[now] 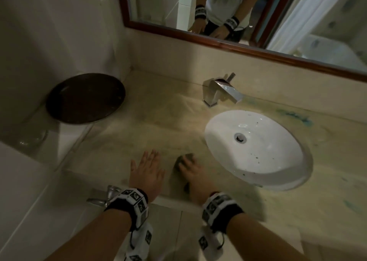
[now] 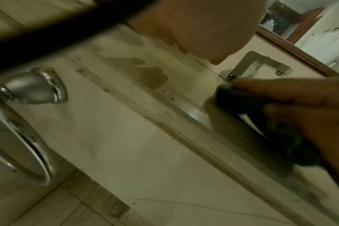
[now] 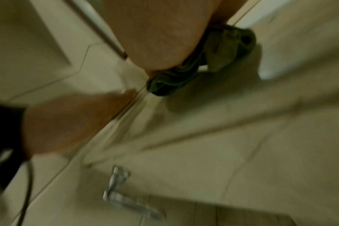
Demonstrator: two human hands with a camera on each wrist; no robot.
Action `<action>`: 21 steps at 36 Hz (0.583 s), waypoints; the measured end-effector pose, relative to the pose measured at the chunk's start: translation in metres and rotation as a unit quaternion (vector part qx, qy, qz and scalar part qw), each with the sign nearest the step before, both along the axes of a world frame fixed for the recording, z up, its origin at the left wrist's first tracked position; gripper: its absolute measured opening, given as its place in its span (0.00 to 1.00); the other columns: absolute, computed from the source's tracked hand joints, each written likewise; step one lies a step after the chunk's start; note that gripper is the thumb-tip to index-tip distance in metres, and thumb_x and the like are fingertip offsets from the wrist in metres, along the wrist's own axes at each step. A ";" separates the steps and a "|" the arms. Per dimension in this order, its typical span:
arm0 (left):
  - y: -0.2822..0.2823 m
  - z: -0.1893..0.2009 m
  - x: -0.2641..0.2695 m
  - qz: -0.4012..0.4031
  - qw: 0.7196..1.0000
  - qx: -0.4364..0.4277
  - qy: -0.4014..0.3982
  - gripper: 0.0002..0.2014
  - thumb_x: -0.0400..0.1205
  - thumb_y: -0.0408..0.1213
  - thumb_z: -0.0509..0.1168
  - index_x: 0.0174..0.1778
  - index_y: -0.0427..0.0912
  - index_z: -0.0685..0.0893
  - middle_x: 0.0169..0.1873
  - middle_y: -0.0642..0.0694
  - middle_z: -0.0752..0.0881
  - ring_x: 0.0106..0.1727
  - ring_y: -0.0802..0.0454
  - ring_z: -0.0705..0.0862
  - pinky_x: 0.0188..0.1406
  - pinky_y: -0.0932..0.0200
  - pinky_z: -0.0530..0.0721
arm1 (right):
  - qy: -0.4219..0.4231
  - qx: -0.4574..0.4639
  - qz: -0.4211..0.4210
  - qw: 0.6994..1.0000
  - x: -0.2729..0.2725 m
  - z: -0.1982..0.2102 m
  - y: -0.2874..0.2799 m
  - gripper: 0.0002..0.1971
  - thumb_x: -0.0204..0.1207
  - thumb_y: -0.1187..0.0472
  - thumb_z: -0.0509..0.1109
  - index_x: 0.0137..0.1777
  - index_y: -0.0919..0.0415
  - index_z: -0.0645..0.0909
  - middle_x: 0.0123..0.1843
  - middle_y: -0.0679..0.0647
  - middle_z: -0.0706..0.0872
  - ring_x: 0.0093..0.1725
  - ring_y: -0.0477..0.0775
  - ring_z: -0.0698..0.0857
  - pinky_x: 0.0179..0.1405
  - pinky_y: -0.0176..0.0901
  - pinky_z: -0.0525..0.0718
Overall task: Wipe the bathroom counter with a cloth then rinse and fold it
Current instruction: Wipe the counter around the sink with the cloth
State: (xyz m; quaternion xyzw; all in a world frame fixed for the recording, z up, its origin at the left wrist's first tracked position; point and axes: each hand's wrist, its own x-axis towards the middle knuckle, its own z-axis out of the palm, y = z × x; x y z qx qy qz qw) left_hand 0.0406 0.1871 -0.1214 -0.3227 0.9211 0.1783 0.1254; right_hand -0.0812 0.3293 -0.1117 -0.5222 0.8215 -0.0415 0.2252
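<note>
A dark, bunched cloth [image 1: 186,157] lies on the beige stone counter [image 1: 158,125] near its front edge, left of the sink. My right hand [image 1: 191,170] sits on top of it, fingers curled over the bundle. The left wrist view shows those fingers [image 2: 292,91] wrapped around the cloth [image 2: 242,100]. In the right wrist view the cloth [image 3: 228,44] bulges out from under the palm [image 3: 159,33]. My left hand [image 1: 147,168] lies flat beside it on the counter, fingers straight and spread, holding nothing.
A white oval sink [image 1: 268,161] is set in the counter to the right, with a chrome faucet [image 1: 222,91] behind it. Blue-green smears [image 1: 294,116] mark the counter right of the faucet. A dark round tray [image 1: 85,98] stands at the back left. A wood-framed mirror [image 1: 258,12] hangs above.
</note>
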 end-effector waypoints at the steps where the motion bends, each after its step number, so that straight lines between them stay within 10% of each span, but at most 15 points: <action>1: -0.001 0.000 0.001 0.011 1.000 -0.005 0.004 0.30 0.86 0.54 0.35 0.84 0.48 0.41 0.84 0.53 0.40 0.84 0.53 0.39 0.80 0.39 0.39 | -0.008 0.019 0.033 0.999 0.012 -0.008 -0.001 0.37 0.80 0.61 0.64 0.84 0.53 0.47 0.86 0.51 0.40 0.84 0.61 0.37 0.83 0.58 0.40; 12: -0.003 -0.002 0.006 0.033 0.999 -0.004 0.015 0.29 0.88 0.51 0.40 0.84 0.48 0.41 0.84 0.53 0.41 0.84 0.53 0.40 0.81 0.38 0.40 | 0.021 0.024 0.031 0.999 -0.009 -0.024 0.025 0.35 0.81 0.63 0.57 0.82 0.39 0.47 0.85 0.41 0.37 0.83 0.53 0.33 0.82 0.57 0.38; 21: 0.012 -0.012 0.000 0.003 1.000 -0.003 -0.013 0.47 0.66 0.60 0.16 0.83 0.47 0.38 0.83 0.53 0.38 0.84 0.53 0.39 0.80 0.39 0.39 | 0.043 0.063 -0.070 0.995 -0.077 -0.017 0.076 0.37 0.80 0.65 0.61 0.82 0.40 0.47 0.83 0.39 0.36 0.84 0.53 0.39 0.78 0.47 0.35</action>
